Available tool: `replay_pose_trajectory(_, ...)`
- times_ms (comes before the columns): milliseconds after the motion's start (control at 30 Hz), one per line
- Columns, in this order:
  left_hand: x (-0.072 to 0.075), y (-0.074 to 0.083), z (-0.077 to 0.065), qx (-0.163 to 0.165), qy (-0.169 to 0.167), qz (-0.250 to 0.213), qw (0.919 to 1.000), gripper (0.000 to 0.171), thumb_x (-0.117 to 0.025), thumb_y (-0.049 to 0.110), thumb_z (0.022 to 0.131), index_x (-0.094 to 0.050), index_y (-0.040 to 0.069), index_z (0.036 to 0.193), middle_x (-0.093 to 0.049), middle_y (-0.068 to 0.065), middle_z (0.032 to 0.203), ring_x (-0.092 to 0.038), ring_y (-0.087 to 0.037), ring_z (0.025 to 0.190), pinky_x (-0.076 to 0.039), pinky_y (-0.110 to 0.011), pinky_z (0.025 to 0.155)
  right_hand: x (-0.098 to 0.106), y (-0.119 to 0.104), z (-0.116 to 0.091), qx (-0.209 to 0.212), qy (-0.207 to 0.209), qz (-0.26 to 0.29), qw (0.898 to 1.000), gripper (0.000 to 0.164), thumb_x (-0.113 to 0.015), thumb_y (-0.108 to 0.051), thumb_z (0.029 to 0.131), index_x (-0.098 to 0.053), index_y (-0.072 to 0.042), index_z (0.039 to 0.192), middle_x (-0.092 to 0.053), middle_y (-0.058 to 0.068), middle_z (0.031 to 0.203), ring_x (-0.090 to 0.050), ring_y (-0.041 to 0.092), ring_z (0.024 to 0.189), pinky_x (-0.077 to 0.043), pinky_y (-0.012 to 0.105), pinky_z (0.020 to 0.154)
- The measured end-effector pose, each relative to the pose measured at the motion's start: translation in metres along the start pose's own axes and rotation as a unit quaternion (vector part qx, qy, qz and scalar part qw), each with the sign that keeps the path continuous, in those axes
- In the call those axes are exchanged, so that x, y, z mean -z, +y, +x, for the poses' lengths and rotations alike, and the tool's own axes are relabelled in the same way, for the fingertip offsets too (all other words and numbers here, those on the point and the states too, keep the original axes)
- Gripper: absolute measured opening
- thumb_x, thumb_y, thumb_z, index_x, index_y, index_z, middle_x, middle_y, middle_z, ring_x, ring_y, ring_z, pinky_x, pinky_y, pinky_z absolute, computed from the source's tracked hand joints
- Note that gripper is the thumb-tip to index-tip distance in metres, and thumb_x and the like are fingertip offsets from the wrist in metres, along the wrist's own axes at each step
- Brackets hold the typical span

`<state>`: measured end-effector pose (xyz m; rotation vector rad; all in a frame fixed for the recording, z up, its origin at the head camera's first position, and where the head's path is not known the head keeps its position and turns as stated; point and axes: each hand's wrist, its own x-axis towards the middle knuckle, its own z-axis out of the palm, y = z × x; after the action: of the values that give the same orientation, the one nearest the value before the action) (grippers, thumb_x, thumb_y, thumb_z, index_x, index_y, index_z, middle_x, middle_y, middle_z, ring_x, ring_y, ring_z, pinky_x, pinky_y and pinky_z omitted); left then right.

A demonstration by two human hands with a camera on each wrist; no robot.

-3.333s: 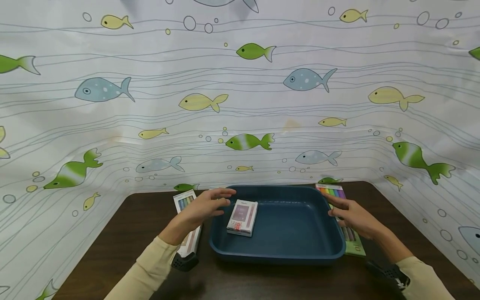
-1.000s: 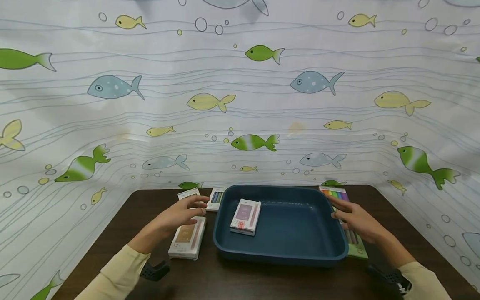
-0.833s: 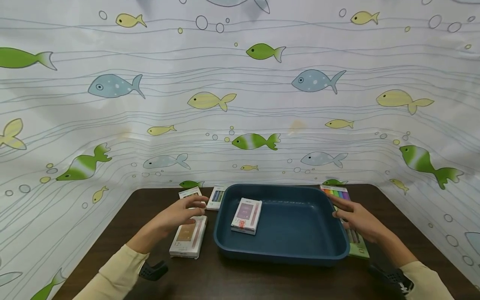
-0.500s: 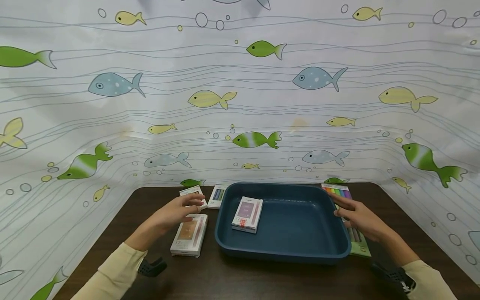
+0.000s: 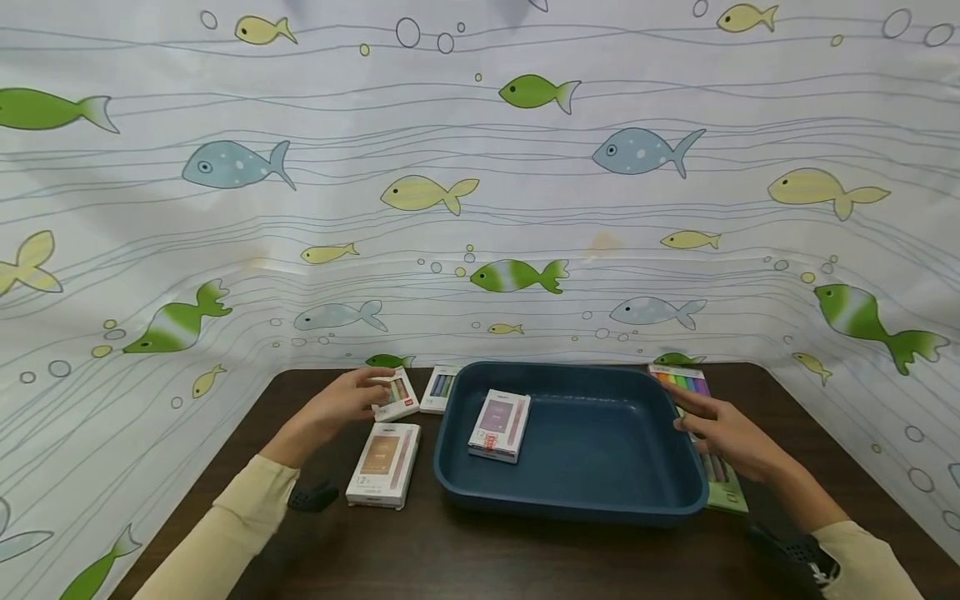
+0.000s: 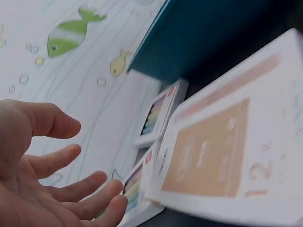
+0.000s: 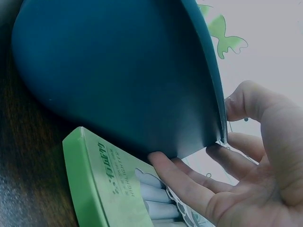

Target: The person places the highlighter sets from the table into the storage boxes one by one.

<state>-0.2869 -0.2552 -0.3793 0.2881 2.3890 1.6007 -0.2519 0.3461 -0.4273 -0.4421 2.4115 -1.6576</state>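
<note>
Left hand (image 5: 347, 403), fingers loosely spread and holding nothing, hangs by the small white box (image 5: 407, 398) at far left, while the right hand (image 5: 731, 432) pinches the blue tray (image 5: 600, 450) at its right rim, apparently steadying it around the purple-labelled box (image 5: 499, 423).

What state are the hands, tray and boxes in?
Blue tray: upright, open
Purple box: flat in tray, looks closed
Brown box: flat, looks closed
Left small box: flat, partly hidden
Right small box: flat, sticks showing
Green box: partly hidden
Left hand: fingers relaxed, holding nothing
Right hand: fingers touching tray
</note>
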Motion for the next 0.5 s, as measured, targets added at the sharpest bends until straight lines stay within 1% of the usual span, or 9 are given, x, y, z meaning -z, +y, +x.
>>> replay_pose_trajectory(133,0.009,-0.005,0.01,0.003,0.009,0.004,0.9999,0.053,-0.047,0.012,0.107,-0.031,-0.004,0.156,-0.033,-0.035,0.152,-0.04,-0.048,0.136,-0.035,-0.061,0.108,0.0,-0.001,-0.001,0.003,0.002,-0.002,1.0,0.066,-0.052,-0.028,0.109,-0.021,-0.014,0.164,-0.009,0.026,0.166,-0.035,0.058,0.136,-0.052,0.059,0.089)
replay_pose_trajectory(267,0.015,-0.01,0.018,0.003,0.037,0.053,0.9979,0.053,-0.049,0.016,0.108,-0.034,-0.003,0.155,-0.033,-0.033,0.153,-0.042,-0.047,0.134,-0.037,-0.061,0.106,0.001,-0.001,-0.001,0.007,0.003,-0.007,1.0,0.065,-0.052,-0.028,0.109,-0.021,-0.014,0.164,-0.01,0.026,0.165,-0.036,0.058,0.136,-0.052,0.058,0.089)
replay_pose_trajectory(400,0.02,-0.019,0.025,-0.002,0.078,0.103,0.9916,0.05,-0.052,0.016,0.107,-0.041,-0.001,0.152,-0.037,-0.031,0.152,-0.04,-0.047,0.135,-0.037,-0.063,0.105,0.001,0.0,0.0,0.003,0.003,-0.004,1.0,0.065,-0.053,-0.029,0.109,-0.021,-0.015,0.164,-0.011,0.025,0.166,-0.037,0.056,0.136,-0.052,0.059,0.09)
replay_pose_trajectory(500,0.024,-0.026,0.027,-0.008,0.095,0.126,0.9874,0.049,-0.053,0.015,0.106,-0.042,-0.001,0.151,-0.038,-0.032,0.151,-0.037,-0.049,0.136,-0.036,-0.064,0.105,0.001,0.0,0.0,-0.002,0.0,0.0,1.0,0.066,-0.053,-0.028,0.109,-0.02,-0.014,0.164,-0.011,0.025,0.165,-0.036,0.056,0.136,-0.05,0.062,0.092)
